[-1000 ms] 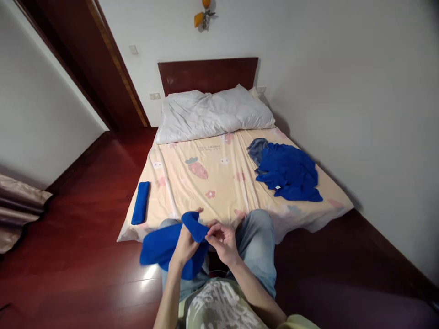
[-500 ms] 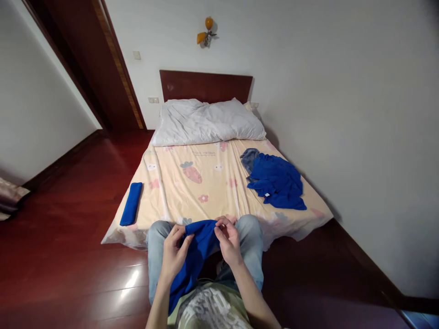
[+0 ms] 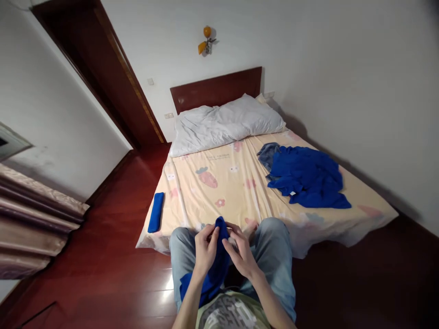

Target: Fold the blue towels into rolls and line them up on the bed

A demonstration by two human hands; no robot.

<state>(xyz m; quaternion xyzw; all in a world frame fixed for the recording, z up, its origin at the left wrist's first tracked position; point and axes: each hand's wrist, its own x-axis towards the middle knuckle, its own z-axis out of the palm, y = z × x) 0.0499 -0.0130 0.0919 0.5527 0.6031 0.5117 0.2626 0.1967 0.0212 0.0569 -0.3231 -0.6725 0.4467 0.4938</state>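
Note:
A blue cloth [image 3: 219,265] hangs between my knees, its top edge bent into a narrow loop, and its lower part lies over my lap. On its left side my left hand [image 3: 205,249] pinches the edge between thumb and fingers. My right hand [image 3: 243,250] grips the other side near the top, thumb toward me and fingers partly hidden behind the cloth. To the left on the bed lies a blue cloth folded into a narrow strip [image 3: 156,212]. A loose heap of blue cloth [image 3: 308,178] with a white tag rests on the right, beside a grey-blue cloth [image 3: 267,155].
The bed [image 3: 192,201] has a yellow patterned sheet, with a white quilt [image 3: 226,123] bunched by the dark headboard [image 3: 219,89]. A wall stands close on the right. Striped curtains [image 3: 34,224] hang at the left above the red wooden floor [image 3: 126,228].
My hands have come closer together, and the stretched top edge of the blue cloth is now bunched into a loop. The view has turned left and tilted.

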